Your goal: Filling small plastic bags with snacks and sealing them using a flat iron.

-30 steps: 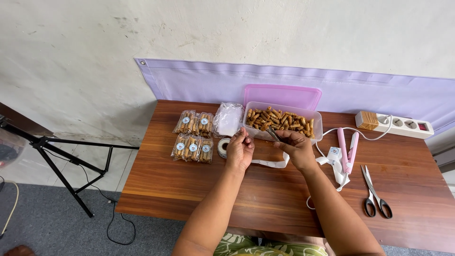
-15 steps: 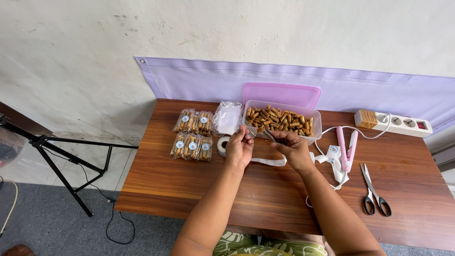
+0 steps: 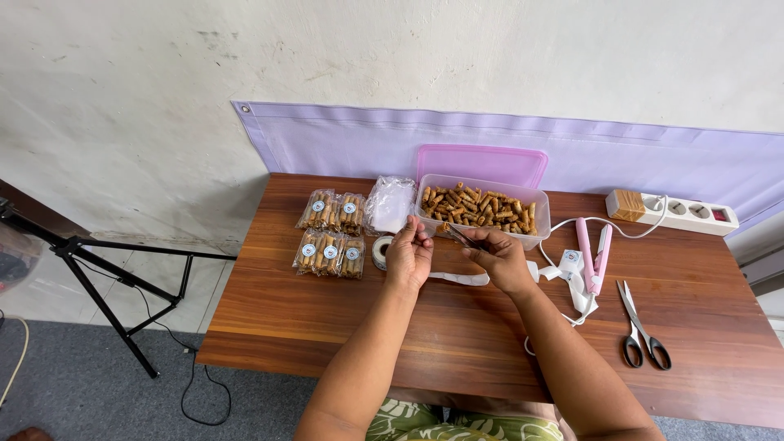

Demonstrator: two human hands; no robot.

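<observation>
Both my hands are raised just in front of a clear plastic tub [image 3: 482,230] filled with brown snack sticks. My left hand [image 3: 408,255] and my right hand [image 3: 498,255] together pinch a small clear plastic bag [image 3: 459,237] that holds a few of the sticks. A white strip [image 3: 459,278] lies on the wooden table [image 3: 343,318] under my hands. A roll of tape [image 3: 381,251] sits beside my left hand.
Several sealed snack packets [image 3: 331,233] and a pile of clear bags [image 3: 389,204] lie at the left. A pink lid [image 3: 482,164] leans behind the tub. At the right are a pink heat sealer [image 3: 592,255], scissors [image 3: 642,327] and a power strip [image 3: 674,212]. A tripod [image 3: 106,286] stands left of the table.
My hands stay in front of the tub with the small bag between them; the fingers have shifted slightly on it.
</observation>
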